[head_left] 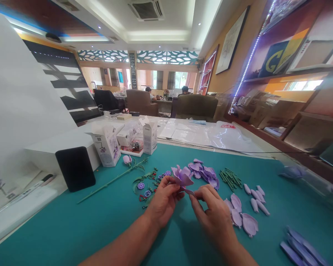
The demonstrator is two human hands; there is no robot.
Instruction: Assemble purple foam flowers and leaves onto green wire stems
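Note:
Held up over the green mat is a purple plastic flower [182, 176] with several open petals. My left hand [164, 199] is closed around its base. My right hand [213, 207] pinches a purple petal [189, 191] at the underside of the flower; whether the petal is joined to it I cannot tell. Behind the hands lies a heap of purple petals [207, 174]. Pale lilac petals [249, 224] rest just right of my right hand. Left of my left hand are small purple wheel-shaped pieces [141, 186] among green and red bits.
A green stem with a pink bud [111, 180] lies left. Green stem pieces [229, 178], lilac bud pieces [258, 197] and long purple petals [302, 246] lie right. White boxes [150, 136] and a black tablet-like panel [75, 168] stand behind. Two people sit far back.

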